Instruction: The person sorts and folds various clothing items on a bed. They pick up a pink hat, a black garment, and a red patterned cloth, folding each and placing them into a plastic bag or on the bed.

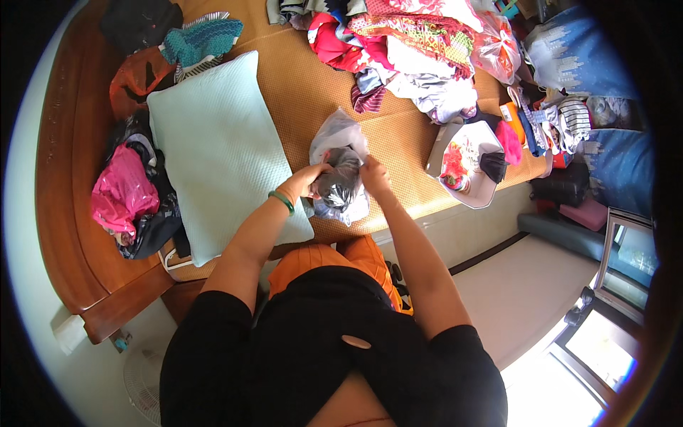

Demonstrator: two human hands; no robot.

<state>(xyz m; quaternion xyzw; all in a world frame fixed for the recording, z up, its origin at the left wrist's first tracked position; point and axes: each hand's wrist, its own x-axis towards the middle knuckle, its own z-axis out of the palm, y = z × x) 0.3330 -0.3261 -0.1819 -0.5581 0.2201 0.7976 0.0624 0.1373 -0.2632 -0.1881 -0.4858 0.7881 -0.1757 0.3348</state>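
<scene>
A translucent white plastic bag (336,132) lies at the bed's front edge, directly before me. Inside its mouth sits a dark grey plastic-wrapped bundle (343,178); what the bundle contains is hidden. My left hand (307,182), with a green bangle on the wrist, is closed at the bundle's left side, fingertips partly covered by plastic. On the other side, my right hand (375,176) pinches the rim of the white bag. Close to my left forearm lies a pale mint pillow (220,153).
An open white box (480,192) with colourful things inside stands to the right. Heaped clothes (420,57) cover the far side of the bed. Pink and black bags (126,186) lie by the wooden headboard (78,256) at left. A fan (144,381) stands lower left.
</scene>
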